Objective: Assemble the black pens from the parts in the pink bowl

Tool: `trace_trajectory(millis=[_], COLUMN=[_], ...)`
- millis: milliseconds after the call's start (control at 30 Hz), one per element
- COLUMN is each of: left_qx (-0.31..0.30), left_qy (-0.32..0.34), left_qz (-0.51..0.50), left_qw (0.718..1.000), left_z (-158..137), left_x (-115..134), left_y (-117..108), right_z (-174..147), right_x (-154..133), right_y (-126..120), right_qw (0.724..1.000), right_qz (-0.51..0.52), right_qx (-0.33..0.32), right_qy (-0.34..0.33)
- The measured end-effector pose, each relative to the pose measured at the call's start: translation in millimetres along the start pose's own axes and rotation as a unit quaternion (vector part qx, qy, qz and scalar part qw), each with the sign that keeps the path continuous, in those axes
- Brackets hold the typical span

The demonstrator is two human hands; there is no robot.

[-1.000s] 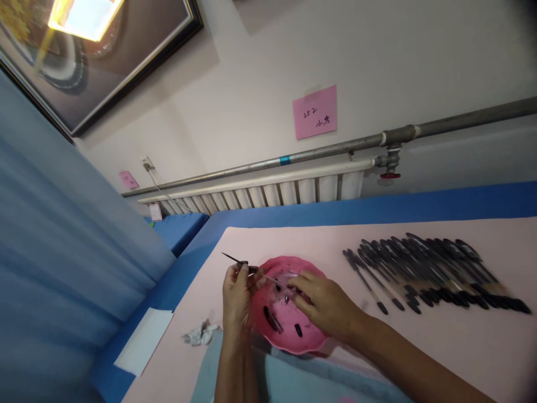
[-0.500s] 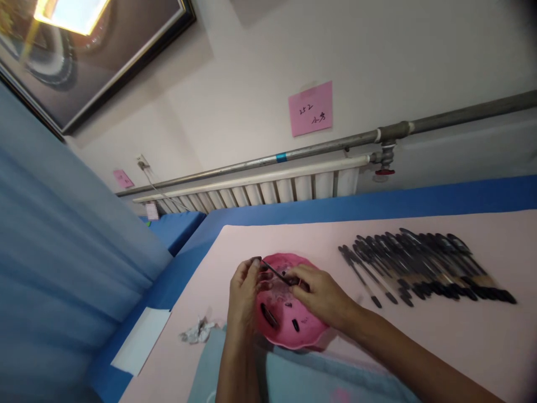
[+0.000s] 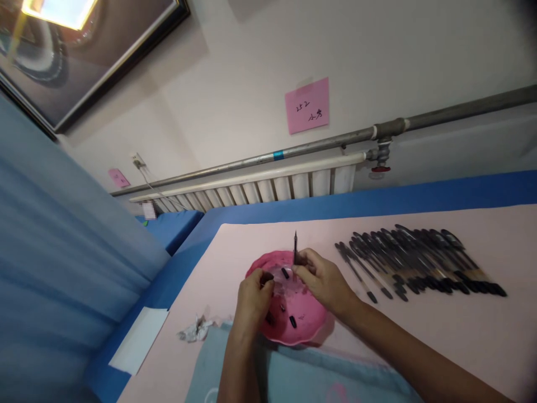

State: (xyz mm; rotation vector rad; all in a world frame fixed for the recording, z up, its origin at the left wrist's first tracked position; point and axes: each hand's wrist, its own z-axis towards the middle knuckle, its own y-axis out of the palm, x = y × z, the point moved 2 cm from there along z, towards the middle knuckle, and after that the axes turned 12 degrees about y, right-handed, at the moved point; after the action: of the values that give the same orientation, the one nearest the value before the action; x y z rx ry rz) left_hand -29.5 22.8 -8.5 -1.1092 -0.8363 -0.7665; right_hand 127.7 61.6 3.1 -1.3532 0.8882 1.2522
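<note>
My right hand (image 3: 321, 280) pinches a slim dark pen (image 3: 295, 246) between thumb and fingers, its pointed tip standing upward. The hand is over the right side of a pink plate (image 3: 308, 333) with a wavy rim. Above the plate's left side is my left hand (image 3: 254, 296), thumb and fingers closed together; a dark bit shows at the fingertips, too small to make out. Small black pieces lie in the plate, among them one near the middle (image 3: 285, 273) and one lower down (image 3: 292, 322). Another dark piece beside my left hand is partly hidden.
Several black-ended pens (image 3: 411, 260) lie in a slanted row on the pink sheet (image 3: 377, 341) to the right. Crumpled tissue (image 3: 196, 329) and white paper (image 3: 139, 340) are at left. Light blue cloth (image 3: 302, 375) lies in front; a radiator (image 3: 268, 190) stands behind.
My hands have moved apart. The slim dark pen, earlier slanting between both hands, now stands upright in my right hand. My left hand has shifted lower and slightly right, with its fingers closed.
</note>
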Motion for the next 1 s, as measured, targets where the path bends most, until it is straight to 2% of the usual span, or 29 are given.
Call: trace_trajectory(millis=[100, 167, 233, 333, 400, 667, 767, 833, 867, 933, 1000], left_qx=[-0.071, -0.132, -0.165, -0.158, -0.152, -0.185, -0.176, -0.144, -0.126, -0.102, -0.098], left_qy=[0.017, 0.004, -0.009, -0.005, 0.013, 0.049, 0.037, -0.003, -0.027, -0.063, -0.077], left_qz=[0.069, 0.105, 0.17, 0.279, 0.314, 0.298, 0.197, 0.044, -0.042, -0.174, -0.24], left_qw=[0.995, 0.986, 0.971, 0.947, 0.937, 0.935, 0.964, 0.989, 0.991, 0.977, 0.963], left_z=[-3, -9, -14, -20, -22, -25, -20, -16, -15, -13, -14], left_x=[6, 11, 15, 18, 19, 28, 26, 25, 25, 27, 32], left_y=[4, 9, 13, 17, 19, 20, 16, 13, 12, 10, 9], right_z=[0, 0, 0, 2, 2, 1, 0, 1, 1, 2, 3], right_x=[-1, 0, 2, 3, 4, 2, -1, -3, -5, -6, -8], right_y=[-1, -1, 0, 1, 1, 0, -1, -2, -2, -3, -3], right_qw=[1.0, 1.0, 1.0, 1.0, 1.0, 1.0, 0.997, 0.989, 0.984, 0.969, 0.955], right_qz=[0.005, 0.001, -0.002, -0.005, -0.004, 0.022, 0.071, 0.13, 0.162, 0.223, 0.275], right_qx=[0.006, 0.008, 0.01, 0.011, 0.011, 0.01, 0.004, -0.003, -0.007, -0.014, -0.027], right_qy=[0.005, 0.011, 0.016, 0.017, 0.017, 0.017, 0.036, 0.064, 0.08, 0.102, 0.11])
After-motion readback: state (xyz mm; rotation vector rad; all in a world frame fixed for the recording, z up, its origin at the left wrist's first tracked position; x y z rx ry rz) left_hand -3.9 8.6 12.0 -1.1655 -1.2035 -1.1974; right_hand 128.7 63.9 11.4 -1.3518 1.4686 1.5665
